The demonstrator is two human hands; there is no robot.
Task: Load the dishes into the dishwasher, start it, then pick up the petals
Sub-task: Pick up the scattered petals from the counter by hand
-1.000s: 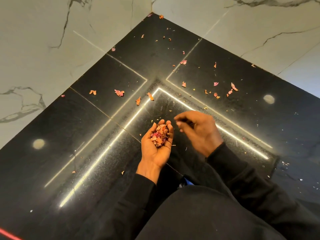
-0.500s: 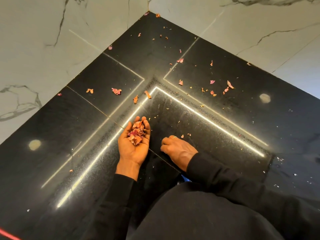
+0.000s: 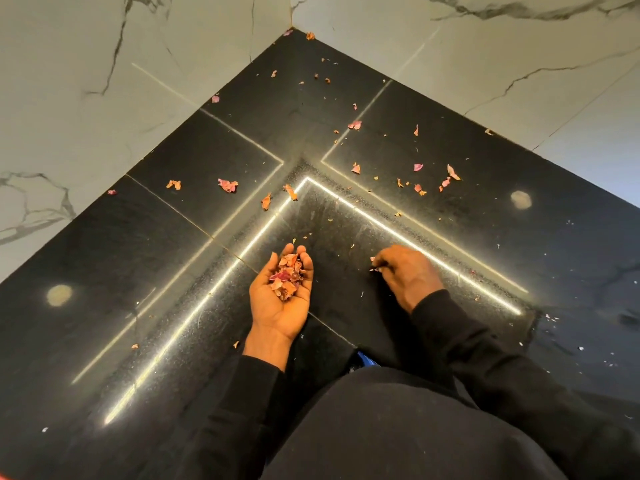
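Right hand [image 3: 410, 275] has shifted out to the right since half a second ago, away from the left hand [image 3: 277, 306], which has hardly moved. Its fingertips [image 3: 381, 263] are now bunched low at the floor [image 3: 173, 258], pinching a small petal bit [image 3: 374, 269]. Grip is narrow, knuckles up, and the fingers point left. Whether the bit is already lifted or still touching the tile is hard to tell at this size.

Key relation: the pile [image 3: 285, 275] lies straight to the left of the pinch, at about the same depth, with bare tile between. It sits in the left hand, which is palm up, cupped with fingers loosely bent, and carries the petals without clenching them. The hand's long axis runs away from the person, with the hollow open upward. So the drop looks like a short sideways carry to the left, released over the fingers' hollow.

Further out, loose petals remain beyond the light strip [image 3: 415, 237]. One pair [image 3: 266, 201] lies ahead of the left hand, and a cluster [image 3: 419, 188] lies ahead of the right. The free right hand is nearer to the cluster. More petals are scattered toward the corner where the marble walls [image 3: 69, 98] meet. Pickup looks partly done, with plenty left.
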